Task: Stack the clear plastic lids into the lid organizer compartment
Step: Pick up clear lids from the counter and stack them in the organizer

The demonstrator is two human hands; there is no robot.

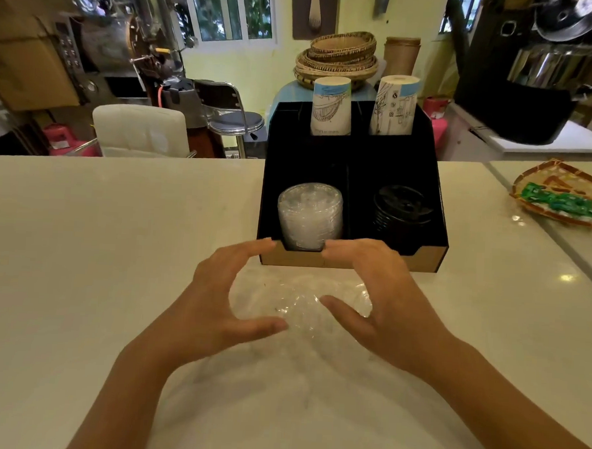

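Your left hand (227, 299) and right hand (374, 304) curve open around loose clear lids (301, 300), glassy and blurred, on the counter (115, 249) just before the organizer (355, 179). More lids, nested and ribbed, already stand in its front left compartment (309, 216).

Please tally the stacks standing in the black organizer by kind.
Clear lid stack: 1
Black lid stack: 1
Paper cup stacks: 2
Total: 4
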